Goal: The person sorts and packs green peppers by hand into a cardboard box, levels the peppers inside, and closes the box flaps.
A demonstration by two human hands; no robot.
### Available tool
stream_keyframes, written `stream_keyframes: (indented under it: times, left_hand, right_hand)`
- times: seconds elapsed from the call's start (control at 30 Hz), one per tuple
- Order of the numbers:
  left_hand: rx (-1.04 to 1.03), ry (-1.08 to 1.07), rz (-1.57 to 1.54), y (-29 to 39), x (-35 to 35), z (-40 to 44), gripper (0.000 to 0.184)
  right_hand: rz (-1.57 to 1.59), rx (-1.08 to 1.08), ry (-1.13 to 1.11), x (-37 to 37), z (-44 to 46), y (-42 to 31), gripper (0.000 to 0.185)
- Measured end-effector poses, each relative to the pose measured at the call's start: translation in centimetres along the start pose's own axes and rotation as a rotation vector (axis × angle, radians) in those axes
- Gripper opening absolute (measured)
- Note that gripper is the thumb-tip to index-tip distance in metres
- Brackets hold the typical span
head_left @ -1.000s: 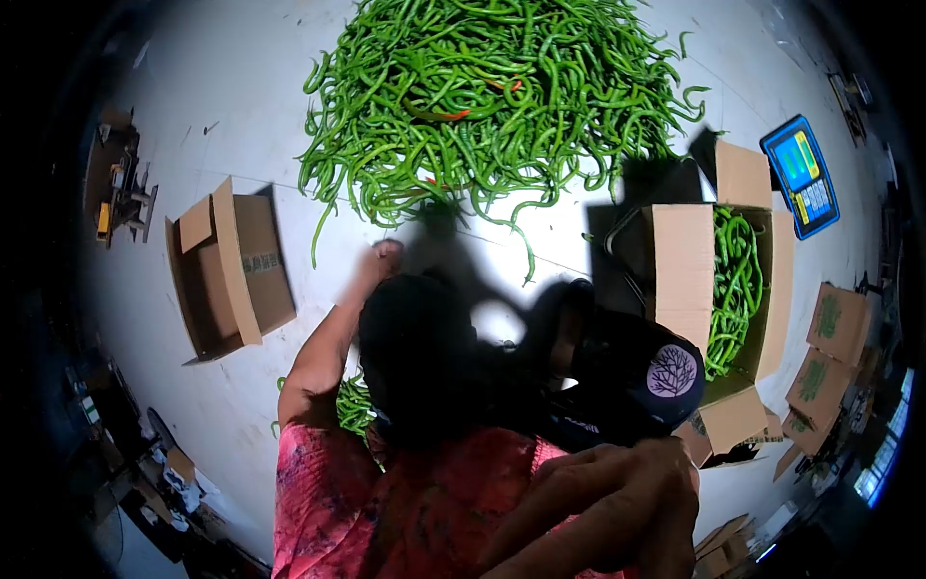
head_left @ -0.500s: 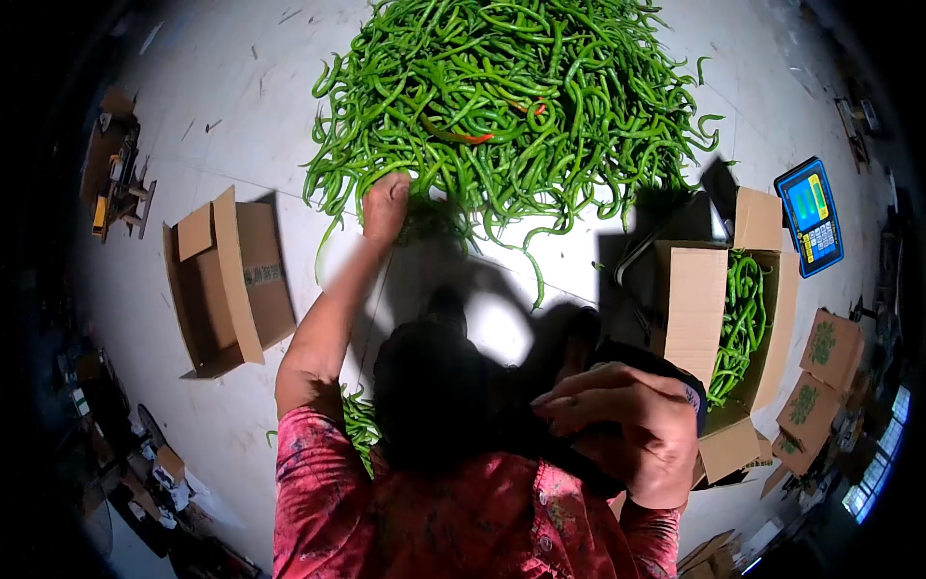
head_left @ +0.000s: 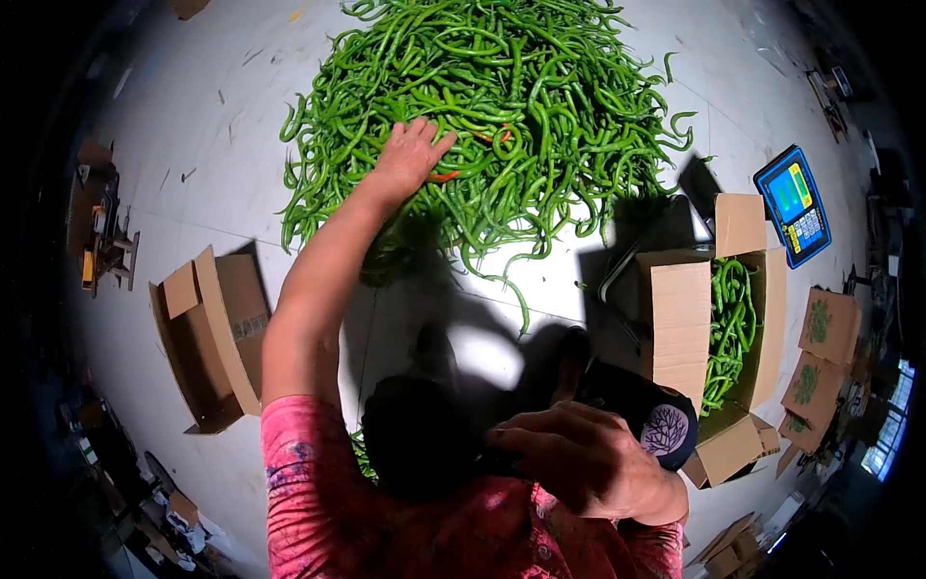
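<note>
A large heap of long green chili peppers (head_left: 540, 116) lies on the pale floor ahead. My left hand (head_left: 412, 154) rests on the near-left part of the heap, palm down with fingers spread, beside a reddish pepper (head_left: 444, 177). No pepper shows in its grasp. Close to my body, my right hand (head_left: 598, 458) is raised, its fingers loosely bent and partly in shadow; nothing can be seen in it. A cardboard box (head_left: 680, 333) to the right has green peppers inside (head_left: 730, 328).
An open cardboard box (head_left: 204, 338) stands at the left. Beyond the right box is a blue scale display with a keypad (head_left: 796, 205). Printed cartons (head_left: 825, 328) stand farther right. A dark round item with a tree emblem (head_left: 667, 429) sits by my right hand.
My left hand has moved forward and right onto the heap, and its fingers have gone from closed to spread. My right hand has shifted a little left and down. The view has tilted slightly.
</note>
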State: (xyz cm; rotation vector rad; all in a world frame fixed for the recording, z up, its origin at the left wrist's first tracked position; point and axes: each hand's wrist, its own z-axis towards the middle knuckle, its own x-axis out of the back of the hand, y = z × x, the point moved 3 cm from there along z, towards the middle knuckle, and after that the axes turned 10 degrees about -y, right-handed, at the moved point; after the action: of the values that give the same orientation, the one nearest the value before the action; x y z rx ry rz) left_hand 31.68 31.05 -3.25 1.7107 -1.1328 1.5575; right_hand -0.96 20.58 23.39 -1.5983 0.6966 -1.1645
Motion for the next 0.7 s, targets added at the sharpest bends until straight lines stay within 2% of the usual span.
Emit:
stream_keyframes:
  times: [0.13, 0.17, 0.27, 0.3, 0.43, 0.53, 0.57, 0.7]
  left_hand:
    - [-0.072, 0.105, 0.072, 0.1, -0.7, 0.1, 0.057]
    - [-0.071, 0.139, 0.124, 0.3, -1.0, 0.4, 0.052]
    - [-0.066, 0.033, 0.017, 1.6, -1.7, 0.9, 0.041]
    - [-0.101, 0.115, -0.003, 1.7, -1.5, 0.6, 0.033]
    - [-0.058, 0.282, -0.027, 1.5, -1.9, 0.5, 0.032]
    - [0.031, 0.082, -0.047, 2.0, -2.5, 1.5, 0.024]
    - [0.002, 0.099, -0.075, 2.4, -2.2, 1.5, 0.018]
    - [-0.152, 0.187, -0.161, 3.5, -1.2, -1.0, 0.014]
  right_hand:
    - [-0.110, -0.010, -0.096, 0.3, -0.8, 0.2, 0.045]
    - [-0.121, -0.002, -0.091, 0.2, -0.9, 0.3, 0.045]
    - [-0.147, 0.019, -0.091, 0.1, -1.0, 0.5, 0.046]
    - [-0.151, 0.019, -0.104, 0.2, -1.1, 0.4, 0.046]
    - [-0.145, 0.063, -0.046, 0.1, -1.2, 0.4, 0.047]
    - [-0.196, 0.075, -0.055, 0.1, -1.2, 0.5, 0.048]
    - [-0.204, 0.069, -0.052, 0.1, -1.3, 0.5, 0.048]
    - [-0.220, 0.058, -0.057, 0.2, -1.7, 0.5, 0.049]
